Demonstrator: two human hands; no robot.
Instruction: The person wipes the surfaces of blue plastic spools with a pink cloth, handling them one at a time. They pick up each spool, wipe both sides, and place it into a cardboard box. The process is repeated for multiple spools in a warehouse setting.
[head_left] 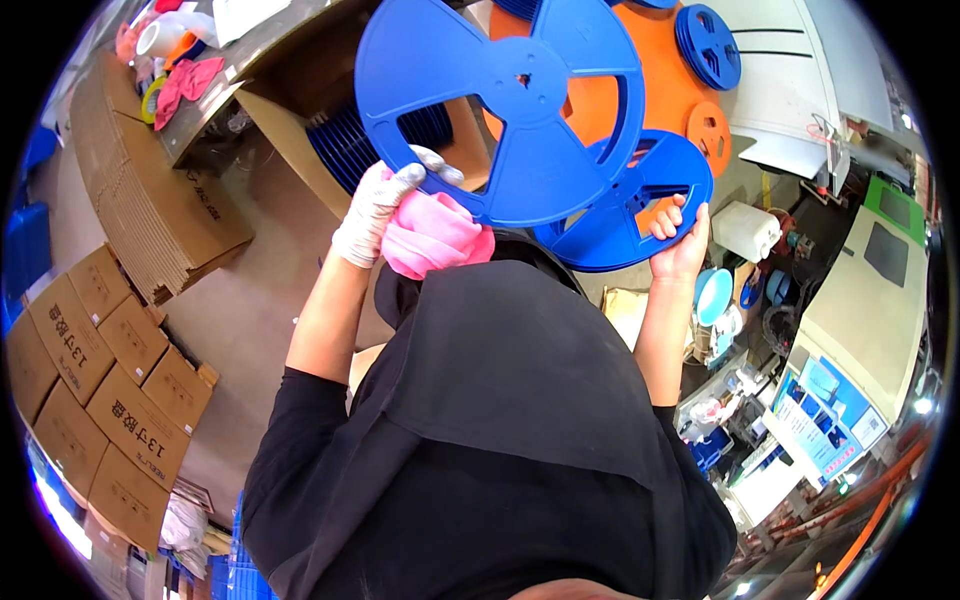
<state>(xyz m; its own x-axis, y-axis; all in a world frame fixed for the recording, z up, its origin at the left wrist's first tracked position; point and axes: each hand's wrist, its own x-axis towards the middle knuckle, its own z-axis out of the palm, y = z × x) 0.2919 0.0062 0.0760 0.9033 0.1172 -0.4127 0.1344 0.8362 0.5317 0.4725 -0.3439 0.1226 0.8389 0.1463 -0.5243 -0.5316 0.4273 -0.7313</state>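
My left hand (380, 205), in a white glove, closes on the lower left rim of a large blue plastic reel disc (420, 60) with wide cutouts. A bunched pink cloth (440, 240) is also in that hand, against the disc's edge. My bare right hand (682, 245) grips the right rim of a second blue reel disc (590, 245), thumb and fingers around its edge. This second disc sits lower and partly behind the first one, which hides its upper left side.
Left of the discs, an open cardboard box (285, 135) holds several blue discs (338, 150). Behind is an orange round surface (660, 75) bearing a blue disc stack (708, 45) and a small orange disc (708, 138). Stacked cartons (100, 370) stand left; a machine (860, 290) stands right.
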